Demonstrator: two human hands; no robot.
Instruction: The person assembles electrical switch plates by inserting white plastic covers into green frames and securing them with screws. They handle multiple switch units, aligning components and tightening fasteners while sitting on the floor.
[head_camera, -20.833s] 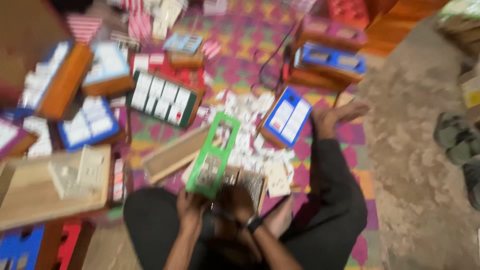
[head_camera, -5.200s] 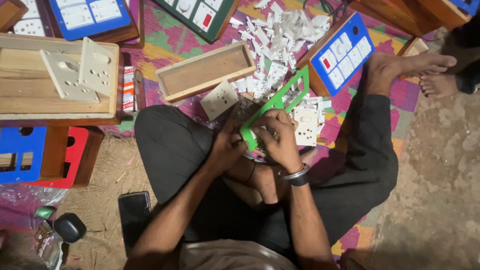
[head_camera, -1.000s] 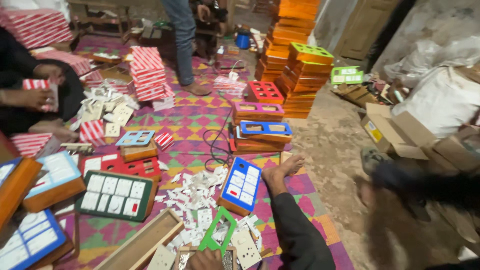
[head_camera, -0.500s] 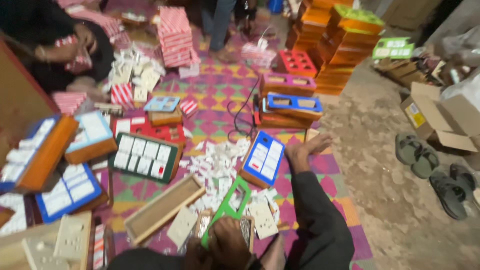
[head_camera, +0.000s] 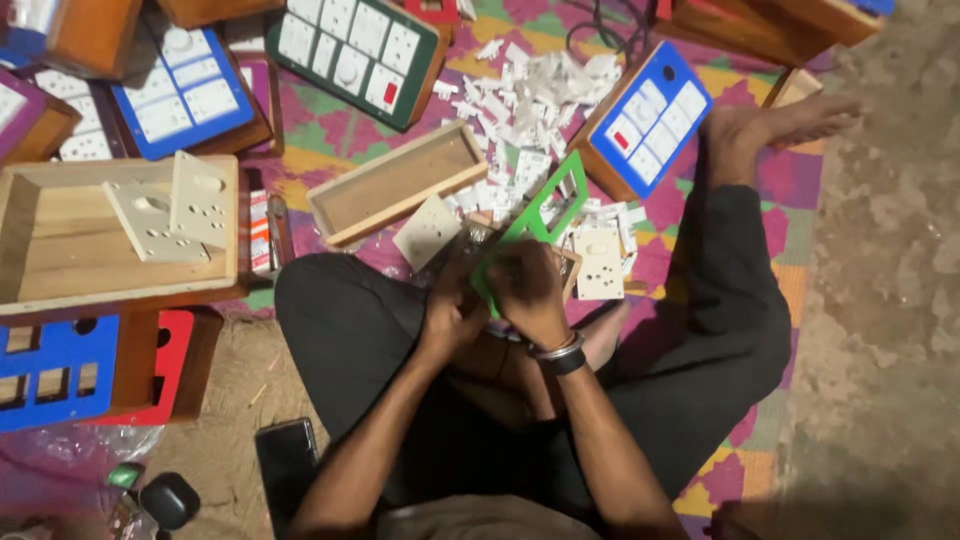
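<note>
I sit cross-legged on a patterned mat. A green switchboard frame (head_camera: 545, 208) with rectangular cut-outs slants up over my lap. My right hand (head_camera: 528, 290) grips its lower end, a metal bangle and dark band on that wrist. My left hand (head_camera: 452, 310) is closed against the same lower end, beside the right hand; what its fingers pinch is hidden. A heap of small white switch parts (head_camera: 535, 100) lies just beyond the frame, and a white socket plate (head_camera: 600, 263) rests to the right of my hands.
An empty wooden box (head_camera: 395, 183) lies ahead on the left, a larger wooden box (head_camera: 60, 240) holding two white plates far left. Blue board (head_camera: 652, 115), green board (head_camera: 355, 50), blue and red frames (head_camera: 60, 370) surround me. A phone (head_camera: 285, 465) lies by my knee.
The view has dropped from the room and the stacked boxes down onto my lap. Both hands stay on the green frame.
</note>
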